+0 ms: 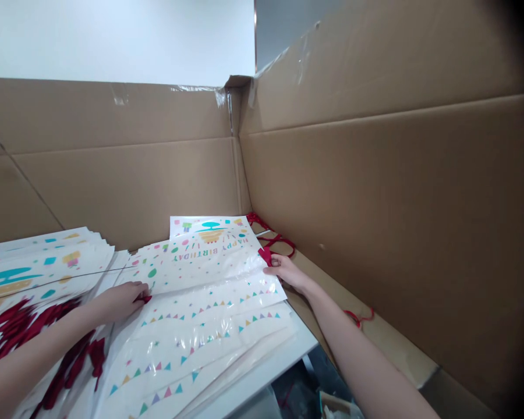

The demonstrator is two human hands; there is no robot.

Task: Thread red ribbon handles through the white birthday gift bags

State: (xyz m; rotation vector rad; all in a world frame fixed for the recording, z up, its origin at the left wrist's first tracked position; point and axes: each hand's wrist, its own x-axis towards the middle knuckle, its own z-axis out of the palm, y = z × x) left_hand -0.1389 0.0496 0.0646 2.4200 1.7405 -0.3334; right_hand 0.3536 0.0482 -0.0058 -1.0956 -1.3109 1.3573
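A glossy white gift bag printed with "HAPPY BIRTHDAY" [199, 249] lies on a pile of similar bags with pennant prints [201, 337]. My left hand [121, 301] rests on the bag's left edge, pinching a small red ribbon end [145, 299]. At the bag's far right corner, my right hand [286, 272] grips a red ribbon [265, 255] between its fingertips. More of that cord or a similar one loops behind it [277, 241]. A stack of printed bags [39, 273] with dark red ribbons [26, 321] lies under and beyond my left forearm.
Tall cardboard panels [367, 186] stand behind and to the right of the white table [262, 372], meeting in a corner. A loose red string [358, 317] lies on a cardboard ledge at the right. Below the table edge, assorted items sit lower down [332, 404].
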